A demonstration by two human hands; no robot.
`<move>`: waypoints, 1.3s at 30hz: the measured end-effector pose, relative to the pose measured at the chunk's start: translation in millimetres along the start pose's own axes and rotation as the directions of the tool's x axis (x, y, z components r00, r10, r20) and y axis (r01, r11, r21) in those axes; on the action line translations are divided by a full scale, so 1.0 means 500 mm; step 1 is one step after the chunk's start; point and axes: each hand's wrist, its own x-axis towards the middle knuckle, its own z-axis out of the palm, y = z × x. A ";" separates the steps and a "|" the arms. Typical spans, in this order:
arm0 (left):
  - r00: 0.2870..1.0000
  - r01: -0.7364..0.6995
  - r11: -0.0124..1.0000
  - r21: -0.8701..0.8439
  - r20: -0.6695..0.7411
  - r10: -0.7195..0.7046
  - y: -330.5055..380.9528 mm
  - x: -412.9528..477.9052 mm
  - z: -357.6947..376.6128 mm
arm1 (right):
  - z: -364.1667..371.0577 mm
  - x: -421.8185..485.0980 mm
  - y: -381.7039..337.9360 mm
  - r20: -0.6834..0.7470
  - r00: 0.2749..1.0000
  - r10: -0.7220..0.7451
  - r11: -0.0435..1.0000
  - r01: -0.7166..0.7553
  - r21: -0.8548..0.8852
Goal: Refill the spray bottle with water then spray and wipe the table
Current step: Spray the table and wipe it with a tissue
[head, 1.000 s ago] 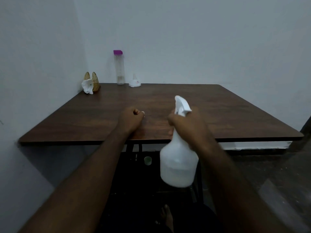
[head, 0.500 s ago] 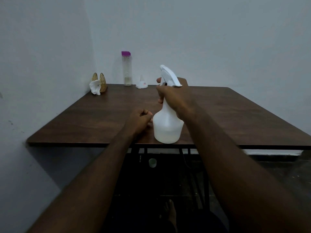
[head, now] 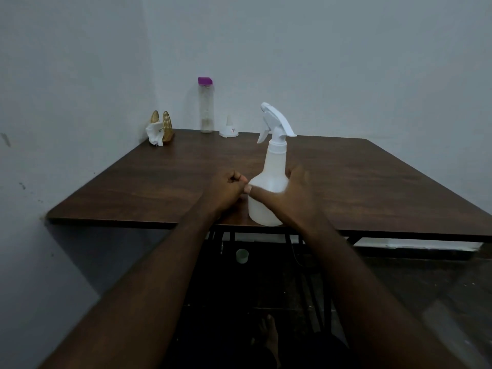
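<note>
A white spray bottle with its trigger head on stands upright near the front edge of the dark wooden table. My right hand curls round its wide lower body, thumb across the front and fingers behind the right side, slightly blurred. My left hand rests on the table as a fist just left of the bottle, holding nothing. At the back by the wall stands a tall clear water bottle with a purple cap. A small white funnel sits upside down beside it.
A gold napkin holder with a crumpled white tissue stands in the back left corner. Walls close the table on the left and behind. Under the table are a dark metal frame, a small pale cup and a bare foot.
The spray bottle came up from below the table edge and now stands on the table. My right hand slid from the bottle's neck down to its body. The left fist stayed put.
</note>
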 end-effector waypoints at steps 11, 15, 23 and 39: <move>0.999 0.037 0.999 0.005 0.033 -0.037 0.003 0.002 -0.001 | -0.012 0.023 -0.012 0.103 0.992 -0.075 0.996 0.079 -0.036; 0.999 0.023 1.000 -0.013 0.031 -0.022 0.000 0.007 -0.003 | -0.020 0.051 -0.017 0.133 0.985 -0.110 0.994 0.107 0.028; 0.959 -0.060 0.983 0.175 0.282 0.008 0.017 0.041 -0.008 | -0.036 0.175 -0.024 0.237 0.961 -0.139 0.989 0.122 0.083; 0.992 -0.066 0.927 0.368 -0.080 0.102 0.009 0.544 0.093 | 0.052 0.684 0.044 0.391 0.887 -0.246 0.968 0.204 0.147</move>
